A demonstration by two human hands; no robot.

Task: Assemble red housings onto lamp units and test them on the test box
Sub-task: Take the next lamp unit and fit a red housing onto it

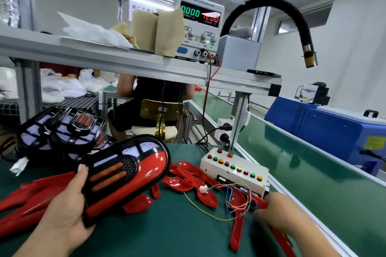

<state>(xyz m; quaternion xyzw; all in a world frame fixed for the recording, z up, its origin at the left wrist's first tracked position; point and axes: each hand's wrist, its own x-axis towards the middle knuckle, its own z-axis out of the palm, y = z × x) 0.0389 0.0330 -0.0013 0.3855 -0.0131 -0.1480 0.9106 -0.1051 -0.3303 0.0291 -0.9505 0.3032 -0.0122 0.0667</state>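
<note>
My left hand (60, 213) grips a lamp unit (127, 175) with a red housing fitted on it, held tilted above the green mat. Two orange strips and a black mesh show on its face. My right hand (277, 215) is closed around a bundle of coloured wires (236, 200) beside a red housing piece (237, 227), right in front of the white test box (236, 170) with its rows of coloured buttons. A white connector (203, 189) on the wires lies loose on the mat. Several loose red housings (25, 198) lie left and centre.
Bare lamp units (62, 131) are stacked at the left rear. A power supply (200, 25) reading 12.00 stands on the upper shelf, its red and black leads dropping to the bench. A green conveyor (313, 173) runs along the right; a blue machine (325, 123) sits beyond. A person sits behind the bench.
</note>
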